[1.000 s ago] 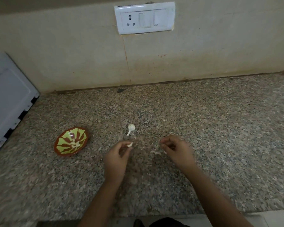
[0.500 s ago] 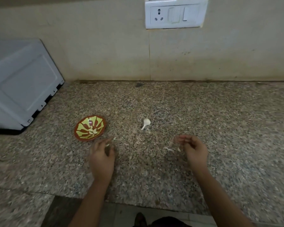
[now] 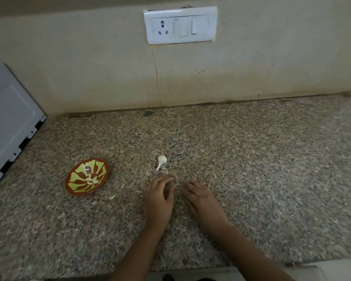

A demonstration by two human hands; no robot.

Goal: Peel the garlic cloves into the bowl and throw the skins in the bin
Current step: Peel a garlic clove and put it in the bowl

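Observation:
A small brown bowl (image 3: 80,193) with a yellow-green pattern sits on the granite counter at the left, with a few peeled cloves (image 3: 91,179) inside. One pale clove (image 3: 112,197) lies on the counter just right of the bowl. An unpeeled garlic clove with a stem (image 3: 162,160) rests further back, in the middle. My left hand (image 3: 158,199) and my right hand (image 3: 201,198) lie palm down side by side in front of it, fingertips nearly touching, fingers spread over the counter. Nothing shows in either hand. The skins are hidden or too small to tell. No bin is in view.
A white appliance (image 3: 8,128) stands at the left against the wall. A socket and switch plate (image 3: 180,25) is on the beige wall behind. The counter's front edge (image 3: 190,268) runs just below my forearms.
My left hand has come back from beside the bowl to the middle, and a clove now lies by the bowl. My right hand has lowered flat. The view shifted right.

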